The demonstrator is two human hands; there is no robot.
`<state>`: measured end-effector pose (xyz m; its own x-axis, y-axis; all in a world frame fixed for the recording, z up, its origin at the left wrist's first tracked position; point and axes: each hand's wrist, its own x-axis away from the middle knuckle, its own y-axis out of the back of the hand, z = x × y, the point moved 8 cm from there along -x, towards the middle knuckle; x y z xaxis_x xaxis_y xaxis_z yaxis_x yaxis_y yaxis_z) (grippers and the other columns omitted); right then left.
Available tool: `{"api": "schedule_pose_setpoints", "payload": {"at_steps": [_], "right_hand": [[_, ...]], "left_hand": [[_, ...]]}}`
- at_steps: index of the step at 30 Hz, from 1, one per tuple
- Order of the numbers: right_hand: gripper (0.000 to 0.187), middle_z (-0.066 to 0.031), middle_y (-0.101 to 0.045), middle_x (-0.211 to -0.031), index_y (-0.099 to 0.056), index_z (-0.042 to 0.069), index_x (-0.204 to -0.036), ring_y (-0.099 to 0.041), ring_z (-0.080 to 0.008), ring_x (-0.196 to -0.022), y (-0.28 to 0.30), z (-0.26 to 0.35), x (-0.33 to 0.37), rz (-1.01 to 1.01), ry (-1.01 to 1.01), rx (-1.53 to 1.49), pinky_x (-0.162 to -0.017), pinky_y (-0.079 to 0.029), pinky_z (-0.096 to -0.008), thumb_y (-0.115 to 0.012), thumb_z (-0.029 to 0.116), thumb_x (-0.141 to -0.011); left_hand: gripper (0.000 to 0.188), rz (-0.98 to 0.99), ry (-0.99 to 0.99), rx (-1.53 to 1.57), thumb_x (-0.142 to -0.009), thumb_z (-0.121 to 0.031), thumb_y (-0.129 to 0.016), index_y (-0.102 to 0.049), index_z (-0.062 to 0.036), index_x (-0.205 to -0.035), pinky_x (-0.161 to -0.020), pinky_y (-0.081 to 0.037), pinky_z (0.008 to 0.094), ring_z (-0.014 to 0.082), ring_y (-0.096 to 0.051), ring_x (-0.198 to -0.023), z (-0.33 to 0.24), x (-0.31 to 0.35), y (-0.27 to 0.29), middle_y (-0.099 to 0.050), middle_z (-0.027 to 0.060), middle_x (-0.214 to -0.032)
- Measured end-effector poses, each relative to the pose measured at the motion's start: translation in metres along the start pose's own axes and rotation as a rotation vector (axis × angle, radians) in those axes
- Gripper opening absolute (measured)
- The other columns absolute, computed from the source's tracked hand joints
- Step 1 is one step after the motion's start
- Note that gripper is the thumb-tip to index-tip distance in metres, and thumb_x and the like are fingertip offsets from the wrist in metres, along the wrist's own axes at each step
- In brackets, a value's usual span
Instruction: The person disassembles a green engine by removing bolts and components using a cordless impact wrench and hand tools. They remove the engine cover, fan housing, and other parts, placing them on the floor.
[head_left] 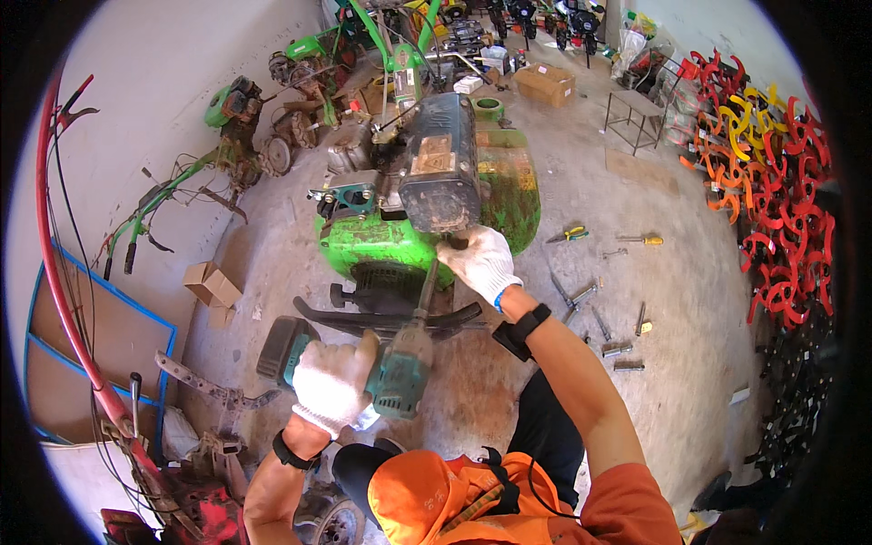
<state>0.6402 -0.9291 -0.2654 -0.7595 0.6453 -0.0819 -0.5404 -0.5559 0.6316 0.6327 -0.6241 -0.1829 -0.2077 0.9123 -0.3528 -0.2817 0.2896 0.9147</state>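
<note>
My left hand [334, 381], in a white knit glove, is wrapped round the grip of a teal cordless impact wrench [400, 374]. The wrench's long shaft points up and away, to the green machine. My gloved right hand [480, 263] is closed at the shaft's far end, just below a dark, dusty box-shaped engine part [440, 193]. Its fingertips pinch there, and what lies between them is hidden. Behind the shaft are the machine's bright green body [377, 243] and a black curved bar [386, 318].
On the floor at right lie pliers [570, 234], a yellow-handled screwdriver [643, 240] and several sockets [618, 350]. Red, orange and yellow curved blades [781, 209] are heaped along the right wall. A small metal stool [639, 109] and a cardboard box [545, 84] stand farther back. Green-handled machines [232, 113] line the left wall.
</note>
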Motion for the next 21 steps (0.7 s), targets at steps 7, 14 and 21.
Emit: {"api": "schedule_pose_setpoints", "payload": {"at_steps": [7,14,21], "right_hand": [[0.023,-0.0035,-0.064,-0.085,-0.068,0.008,-0.102,-0.038,-0.0075,-0.056,-0.028,-0.054,0.013,0.382,-0.104,-1.154,-0.054,-0.032,-0.0276,-0.07,0.03,-0.108],[0.018,-0.0116,-0.071,-0.114,-0.062,0.008,-0.121,-0.052,-0.0167,-0.08,-0.033,-0.114,0.029,0.192,-0.017,-1.021,-0.069,-0.044,-0.0317,-0.066,0.012,-0.105],[0.006,-0.0097,-0.071,-0.106,-0.058,0.01,-0.111,-0.047,-0.0098,-0.065,-0.077,-0.153,0.047,0.392,-0.455,-1.43,-0.057,-0.036,-0.0287,-0.061,0.014,-0.109]], "left_hand": [[0.058,-0.016,0.069,0.064,-0.074,-0.021,-0.084,-0.07,-0.0058,-0.128,-0.068,-0.047,0.0464,0.0314,-0.065,-0.063,0.018,0.029,0.011,-0.061,0.0074,-0.071],[0.047,-0.119,0.146,0.099,-0.087,-0.03,-0.078,-0.071,-0.0067,-0.127,-0.065,-0.044,0.0466,0.0311,-0.059,-0.057,0.03,0.082,0.033,-0.055,0.0057,-0.066],[0.05,-0.18,0.37,0.095,-0.079,-0.02,-0.085,-0.073,-0.0004,-0.124,-0.067,-0.05,0.0466,0.0347,-0.061,-0.073,0.03,0.174,0.041,-0.066,0.0126,-0.085]]}}
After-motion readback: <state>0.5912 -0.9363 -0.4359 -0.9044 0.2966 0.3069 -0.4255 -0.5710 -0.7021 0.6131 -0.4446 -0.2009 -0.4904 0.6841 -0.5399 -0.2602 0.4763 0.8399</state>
